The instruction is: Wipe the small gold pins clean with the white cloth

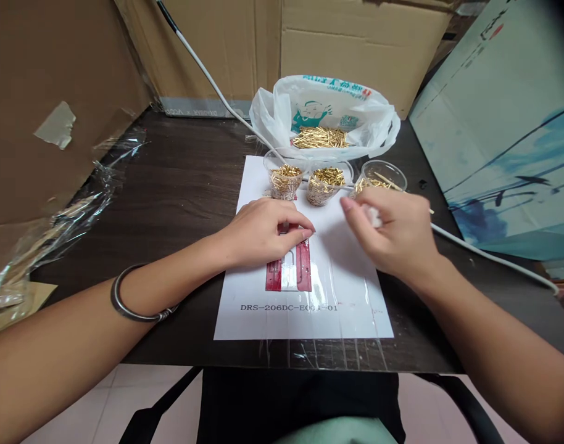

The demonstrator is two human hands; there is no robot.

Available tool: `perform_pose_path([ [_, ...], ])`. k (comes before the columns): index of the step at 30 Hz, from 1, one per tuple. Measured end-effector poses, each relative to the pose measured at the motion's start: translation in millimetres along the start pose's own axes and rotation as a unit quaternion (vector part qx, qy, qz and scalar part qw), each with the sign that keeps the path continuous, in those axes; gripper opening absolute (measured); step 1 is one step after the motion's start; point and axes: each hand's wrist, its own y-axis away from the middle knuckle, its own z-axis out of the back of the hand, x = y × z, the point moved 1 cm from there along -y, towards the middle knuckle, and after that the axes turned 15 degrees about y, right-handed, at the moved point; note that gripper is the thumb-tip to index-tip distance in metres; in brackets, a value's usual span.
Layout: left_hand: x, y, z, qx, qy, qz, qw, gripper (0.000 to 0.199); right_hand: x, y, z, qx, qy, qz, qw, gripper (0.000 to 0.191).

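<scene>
My left hand rests over a white printed sheet, thumb and forefinger pinched together at the tips. Whatever sits in that pinch is too small to name. Partly under this hand is a red and white rectangle on the sheet. My right hand is held with curled fingers in front of the right clear plastic cup. Something white and crumpled shows between its fingers; its kind is unclear. Small gold metal pins fill part of the left cup and the middle cup.
Behind the cups lies an open white plastic bag with many longer gold pins. A white cable runs down to the cups and out right. Cardboard stands at the back; clear plastic wrap lies at the left.
</scene>
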Motion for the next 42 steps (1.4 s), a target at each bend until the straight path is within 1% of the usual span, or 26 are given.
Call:
perform_pose_path([
  [3,1,0,0.1,0.001,0.009,-0.002,1.000,0.020,-17,-5,7,-0.090,0.007,-0.076,0.993,0.017],
  [5,0,-1,0.8,0.000,0.020,0.001,1.000,0.019,-29,-9,10,-0.103,0.000,-0.107,0.989,0.019],
  [7,-2,-1,1.7,-0.004,0.024,0.010,1.000,0.018,-39,-13,13,-0.089,0.010,-0.118,0.989,0.023],
  [10,-4,-2,2.8,-0.003,0.026,0.024,0.999,0.019,-52,-17,15,-0.057,0.030,-0.121,0.991,0.022],
  [12,-6,-2,3.1,-0.002,0.031,0.029,0.999,0.019,-58,-19,14,-0.027,0.025,-0.144,0.989,0.019],
  [14,-6,-1,3.1,0.001,0.035,0.034,0.999,0.021,-64,-20,12,0.013,0.015,-0.186,0.982,0.017],
  [16,-7,-1,2.8,0.006,0.036,0.035,0.999,0.021,-67,-21,9,0.047,0.001,-0.214,0.976,0.017],
  [19,-7,-1,2.6,0.012,0.035,0.037,0.999,0.019,-68,-22,7,0.071,-0.024,-0.217,0.973,0.018],
  [21,-8,-1,3.0,0.016,0.035,0.042,0.998,0.019,-66,-23,8,0.086,-0.022,-0.223,0.971,0.018],
  [25,-8,-2,4.3,0.015,0.036,0.047,0.998,0.017,-62,-25,10,0.090,-0.005,-0.250,0.964,0.020],
  [31,-6,-2,4.2,0.016,0.038,0.035,0.999,0.018,-59,-26,12,0.111,0.000,-0.248,0.962,0.021],
  [34,-5,-2,3.5,0.017,0.034,0.038,0.999,0.018,-59,-26,12,0.117,-0.001,-0.248,0.962,0.021],
  [39,-7,-1,2.9,0.014,0.028,0.040,0.999,0.019,-62,-24,7,0.104,-0.005,-0.265,0.959,0.023],
  [42,-8,-1,3.0,0.014,0.027,0.038,0.999,0.019,-65,-22,4,0.082,-0.014,-0.266,0.960,0.025],
])
